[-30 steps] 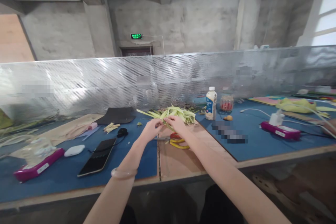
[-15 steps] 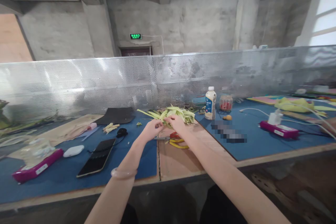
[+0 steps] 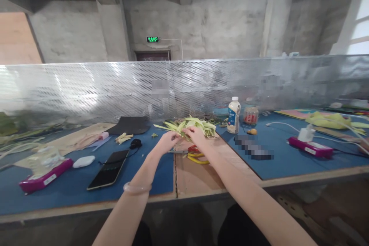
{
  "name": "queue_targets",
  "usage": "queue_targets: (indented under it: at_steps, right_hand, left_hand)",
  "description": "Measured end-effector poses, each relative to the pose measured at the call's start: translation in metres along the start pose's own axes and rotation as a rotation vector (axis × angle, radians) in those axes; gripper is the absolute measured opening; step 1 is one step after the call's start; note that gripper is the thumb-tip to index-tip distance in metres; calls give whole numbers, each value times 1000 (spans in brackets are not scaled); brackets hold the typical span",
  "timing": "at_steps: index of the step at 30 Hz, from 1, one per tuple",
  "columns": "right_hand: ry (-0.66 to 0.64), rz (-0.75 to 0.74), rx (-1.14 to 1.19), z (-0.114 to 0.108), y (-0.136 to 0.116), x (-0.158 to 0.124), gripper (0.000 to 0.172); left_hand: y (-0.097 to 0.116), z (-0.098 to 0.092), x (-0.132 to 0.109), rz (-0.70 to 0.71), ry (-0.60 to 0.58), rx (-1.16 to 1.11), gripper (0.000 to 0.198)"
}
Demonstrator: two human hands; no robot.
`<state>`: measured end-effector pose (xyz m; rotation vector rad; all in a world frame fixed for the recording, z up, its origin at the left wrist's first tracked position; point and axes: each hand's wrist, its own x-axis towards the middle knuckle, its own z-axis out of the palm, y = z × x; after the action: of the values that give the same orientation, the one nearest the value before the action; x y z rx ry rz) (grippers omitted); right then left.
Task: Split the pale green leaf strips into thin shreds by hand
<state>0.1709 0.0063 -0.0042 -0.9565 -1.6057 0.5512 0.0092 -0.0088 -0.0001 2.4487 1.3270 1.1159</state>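
Note:
At the far middle of the table lies a heap of pale green leaf strips (image 3: 206,127), which look like husks. My left hand (image 3: 168,141) is in front of the heap, thumb and fingers drawn together in a pinch. My right hand (image 3: 195,134) is just to its right, over the near side of the heap, with its fingers also pinched. Leaf strips pass at both fingertips, but the exact piece in each hand is too small to make out. Below the hands lie scissors with red and yellow handles (image 3: 198,159), partly under my right wrist.
To the left are a black phone (image 3: 109,171), a white case (image 3: 83,161) and a purple power strip (image 3: 47,177). On the right stand a bottle (image 3: 233,117) and a jar (image 3: 250,116), with another purple power strip (image 3: 309,148). A perforated metal screen (image 3: 129,88) runs behind.
The view has shifted slightly, so everything sits a little further right. Both hands stay pinched at the leaf strips, with hardly any movement.

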Motion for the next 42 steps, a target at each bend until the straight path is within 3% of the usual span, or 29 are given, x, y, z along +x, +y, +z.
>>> queue_targets:
  at_steps: [10, 15, 21, 24, 28, 36, 42]
  right_hand:
    - [-16, 17, 132, -1, -7, -5, 30]
    - [-115, 18, 186, 2, -9, -7, 30]
    - [-119, 3, 109, 1, -10, -9, 30]
    - [-147, -43, 95, 3, -8, -8, 27]
    - [-188, 0, 195, 6, -6, -9, 26]
    - [-276, 116, 424, 3, -16, -13, 38]
    - [-280, 139, 573, 4, -11, -12, 30]
  left_hand:
    - [2, -4, 4, -278, -1, -410, 39]
    - [2, -4, 4, -252, 23, -504, 44]
    - [9, -8, 2, -256, 111, -510, 43]
    - [11, -7, 1, -238, 70, -559, 47]
    - [8, -5, 0, -234, -29, -615, 48]
    - [11, -7, -1, -207, 10, -645, 38]
    - [13, -10, -1, -218, 50, -645, 36]
